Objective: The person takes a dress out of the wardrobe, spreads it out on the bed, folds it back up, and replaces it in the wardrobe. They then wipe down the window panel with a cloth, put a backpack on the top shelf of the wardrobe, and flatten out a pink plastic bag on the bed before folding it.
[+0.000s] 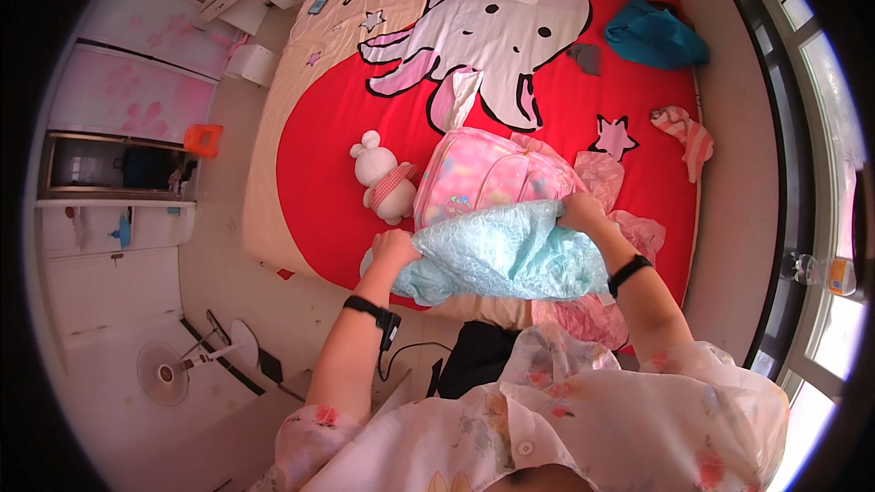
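Observation:
A sheet of pale turquoise, shiny crinkled fabric [509, 253] is stretched between my two hands near the bed's front edge. My left hand [398, 249] grips its left end, and my right hand [584, 213] grips its upper right corner. Just behind the fabric lies a pink backpack [478, 167] with pastel patches, its lower part covered by the cloth. Touching the backpack's left side is a white plush rabbit [381, 181] in a red checked garment. Crumpled pink sheer fabric [639, 232] spreads to the right of my right hand, and more pink fabric [581, 321] hangs below the turquoise one.
The bed [321, 219] bears a red cartoon-print sheet. On its right side lie a teal cloth bundle [653, 34], a small grey cloth [586, 58] and a striped sock [687, 137]. A phone [320, 2] rests at the far left. A fan [164, 374] stands at the lower left.

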Available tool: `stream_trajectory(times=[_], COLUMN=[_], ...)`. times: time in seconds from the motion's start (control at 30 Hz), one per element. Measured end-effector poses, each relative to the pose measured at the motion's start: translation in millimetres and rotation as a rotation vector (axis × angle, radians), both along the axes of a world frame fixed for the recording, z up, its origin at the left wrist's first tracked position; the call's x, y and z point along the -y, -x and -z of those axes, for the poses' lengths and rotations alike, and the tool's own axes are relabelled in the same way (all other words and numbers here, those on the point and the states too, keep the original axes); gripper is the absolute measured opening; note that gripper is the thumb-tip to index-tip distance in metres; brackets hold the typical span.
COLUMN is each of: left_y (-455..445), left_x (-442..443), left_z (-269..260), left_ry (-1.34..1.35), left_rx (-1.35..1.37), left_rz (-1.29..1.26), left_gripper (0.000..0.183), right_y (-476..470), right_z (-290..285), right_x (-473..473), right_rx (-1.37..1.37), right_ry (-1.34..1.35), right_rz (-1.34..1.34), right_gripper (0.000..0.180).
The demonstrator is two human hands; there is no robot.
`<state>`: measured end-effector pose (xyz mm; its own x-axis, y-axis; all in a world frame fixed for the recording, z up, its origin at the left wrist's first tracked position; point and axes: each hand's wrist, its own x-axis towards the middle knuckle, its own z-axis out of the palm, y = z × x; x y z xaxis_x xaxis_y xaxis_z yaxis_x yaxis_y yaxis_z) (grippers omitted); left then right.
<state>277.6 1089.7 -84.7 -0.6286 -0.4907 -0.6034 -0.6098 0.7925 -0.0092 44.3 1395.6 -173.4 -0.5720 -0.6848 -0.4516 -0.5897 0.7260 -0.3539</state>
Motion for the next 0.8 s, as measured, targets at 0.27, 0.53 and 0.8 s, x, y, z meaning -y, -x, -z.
stream_trajectory(times=[0.27, 0.53, 0.8], left_y=[-94.0, -199.9, -359.0], left_x=[-42.4, -123.0, -233.9], left_z=[-72.5, -137.2, -189.9], left_ry=[-0.743, -1.336, -0.952], left_rx=[-0.315, -1.056, -1.558], left_rz=[-0.954, -1.546, -1.758], left_gripper=[0.033, 0.044, 0.049], right_y=[-91.5, -268.3, -423.0], right_z=[-137.9, -220.6, -251.6], right_x=[11.1, 93.9, 70.3], right_rx=[0.824, 0.406, 0.306], right_ry=[0.538, 0.654, 0.837], right_rz=[0.285, -0.487, -1.463], right_gripper=[0.038, 0.035, 0.041])
